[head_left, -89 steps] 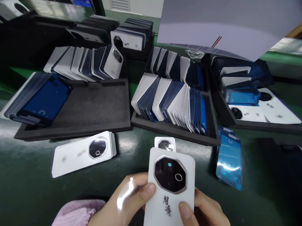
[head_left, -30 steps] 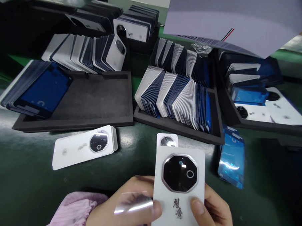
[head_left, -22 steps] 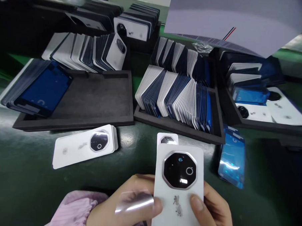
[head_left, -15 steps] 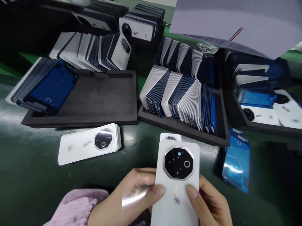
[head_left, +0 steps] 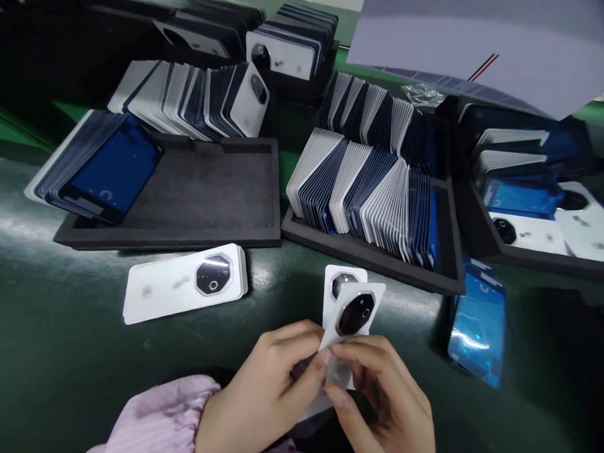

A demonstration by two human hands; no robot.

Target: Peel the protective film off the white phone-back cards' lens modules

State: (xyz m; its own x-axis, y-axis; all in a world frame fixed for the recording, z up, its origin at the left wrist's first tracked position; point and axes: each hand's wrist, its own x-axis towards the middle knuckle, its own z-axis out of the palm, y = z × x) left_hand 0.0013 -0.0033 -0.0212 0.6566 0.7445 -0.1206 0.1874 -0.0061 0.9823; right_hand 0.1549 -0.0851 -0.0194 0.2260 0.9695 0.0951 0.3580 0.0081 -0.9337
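Both hands hold a white phone back cover (head_left: 374,298) with a black octagonal camera window, now tilted so that it shows edge-on to one side. My left hand (head_left: 279,381) grips its left edge between thumb and fingers. On the other side, my right hand (head_left: 389,389) has its fingertips on the cover's edge, the thumb below. Behind it, another white phone back cover (head_left: 329,305) lies on the table, partly hidden. To the left rests a small stack of white covers (head_left: 164,289). Blue-filmed panels (head_left: 479,325) lie at the right.
Ahead is a black foam tray (head_left: 205,190) with blue-faced covers leaning at its left end. Beside it, a second black tray (head_left: 448,247) holds rows of upright white and blue covers (head_left: 381,196). Another tray (head_left: 487,235) stands at the far right, below a pale sheet (head_left: 474,32).
The held cover has turned from facing me flat to a steep tilt. My right hand has moved left and up, closer to my left hand. More of the cover behind shows.
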